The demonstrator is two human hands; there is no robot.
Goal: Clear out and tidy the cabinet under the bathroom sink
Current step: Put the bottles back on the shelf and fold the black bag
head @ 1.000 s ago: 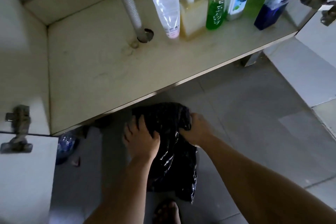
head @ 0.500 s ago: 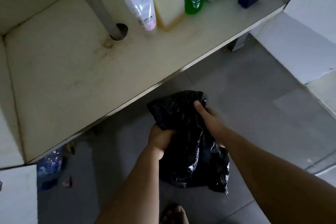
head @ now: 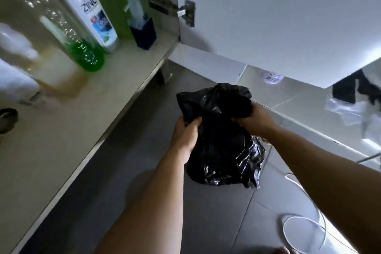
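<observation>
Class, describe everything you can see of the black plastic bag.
The black plastic bag is thin, glossy and heavily crumpled, like a bin liner. It hangs in the air above the grey floor tiles, in front of the open cabinet. The left hand grips its left upper edge; the right hand grips the right. Its contents cannot be seen.

Our bare forearms reach forward over the floor, left hand [head: 186,136] and right hand [head: 254,118] each gripping the top of the black bag [head: 222,150] from opposite sides, fingers curled into its plastic.
</observation>
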